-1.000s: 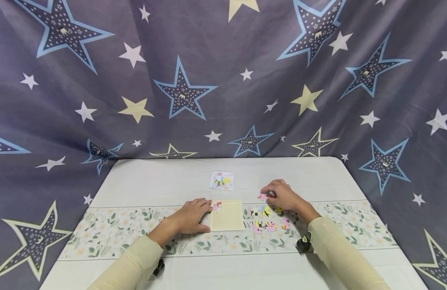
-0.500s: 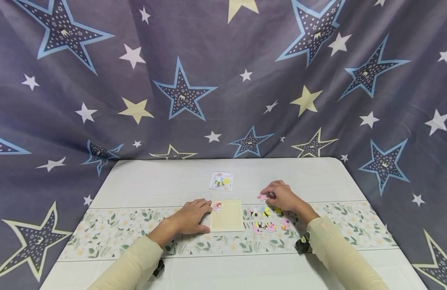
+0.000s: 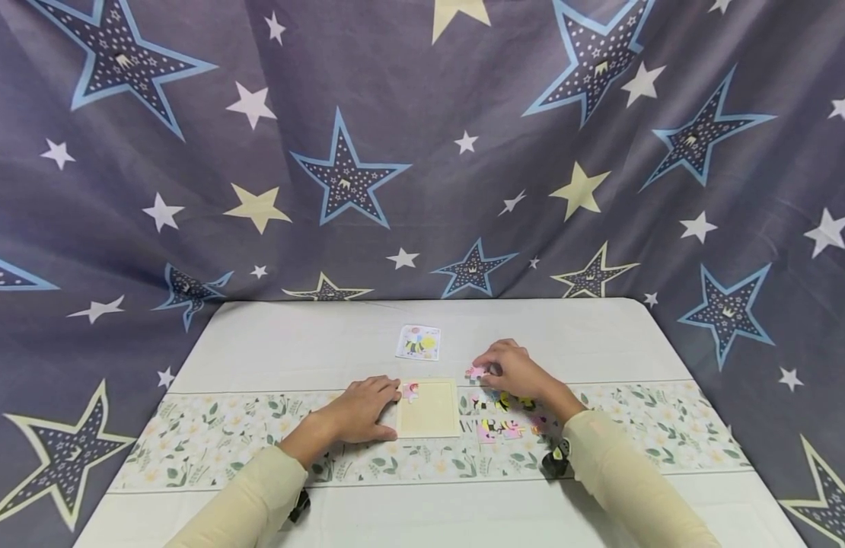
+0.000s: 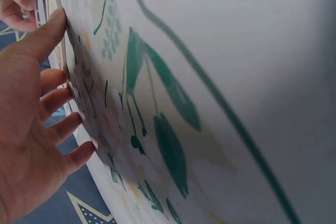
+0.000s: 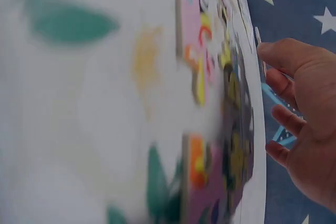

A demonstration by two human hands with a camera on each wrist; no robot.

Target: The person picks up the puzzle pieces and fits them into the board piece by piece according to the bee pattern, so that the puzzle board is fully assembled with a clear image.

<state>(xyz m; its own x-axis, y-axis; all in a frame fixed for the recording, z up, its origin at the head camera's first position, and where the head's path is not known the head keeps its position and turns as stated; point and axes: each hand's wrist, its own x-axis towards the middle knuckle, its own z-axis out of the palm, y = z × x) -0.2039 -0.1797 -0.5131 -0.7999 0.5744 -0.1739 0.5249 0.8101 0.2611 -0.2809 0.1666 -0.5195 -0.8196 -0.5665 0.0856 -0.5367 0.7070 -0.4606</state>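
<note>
My right hand (image 3: 518, 373) pinches a small pink jigsaw puzzle piece (image 3: 475, 373) between thumb and fingers, to the right of the wooden puzzle tray (image 3: 429, 417). From the right wrist, that hand (image 5: 310, 103) is seen with the piece edge-on at its fingertips. My left hand (image 3: 362, 409) rests along the tray's left edge, fingers spread and relaxed; the left wrist view has its thumb (image 4: 50, 32) at the tray's edge. One pink piece (image 3: 410, 391) lies in the tray's upper left corner. Several loose pieces (image 3: 486, 432), pink, yellow and black, lie right of the tray, partly behind my right hand.
A square picture card (image 3: 419, 342) with a bee lies behind the tray. A floral strip (image 3: 210, 434) crosses the white table (image 3: 292, 342). Behind the table hangs a grey curtain (image 3: 422, 190) with stars.
My right hand has moved left toward the tray, carrying the pink puzzle piece from its place near the loose ones. The left hand has stayed at the tray's edge.
</note>
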